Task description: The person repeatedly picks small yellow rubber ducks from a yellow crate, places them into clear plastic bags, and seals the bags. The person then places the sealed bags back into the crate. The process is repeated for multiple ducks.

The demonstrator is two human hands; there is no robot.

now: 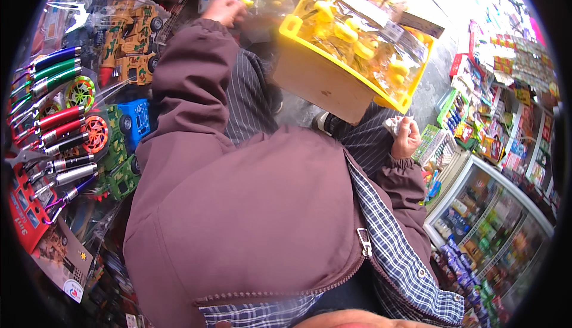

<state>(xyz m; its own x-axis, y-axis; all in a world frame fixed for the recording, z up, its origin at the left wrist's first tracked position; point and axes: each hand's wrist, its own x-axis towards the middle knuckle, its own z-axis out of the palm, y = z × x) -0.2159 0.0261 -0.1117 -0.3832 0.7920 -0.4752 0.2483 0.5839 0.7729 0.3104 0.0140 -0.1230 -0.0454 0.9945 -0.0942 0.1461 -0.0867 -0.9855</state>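
Observation:
My left hand, slightly blurred, reaches forward at the upper left, beside clear packaging with small yellow toy ducks; whether its fingers hold anything is hard to tell. Close to my right leg, my right hand is closed on a crumpled white tissue or cloth. Ahead of me a yellow plastic basket is filled with yellow toy ducks in clear bags. A brown cardboard piece covers its near side.
Packaged camouflage toy trucks, small flashlights and a blue toy vehicle hang at left. On the right are a glass-topped freezer, a green basket and shelves of packaged goods. Grey floor shows between my feet.

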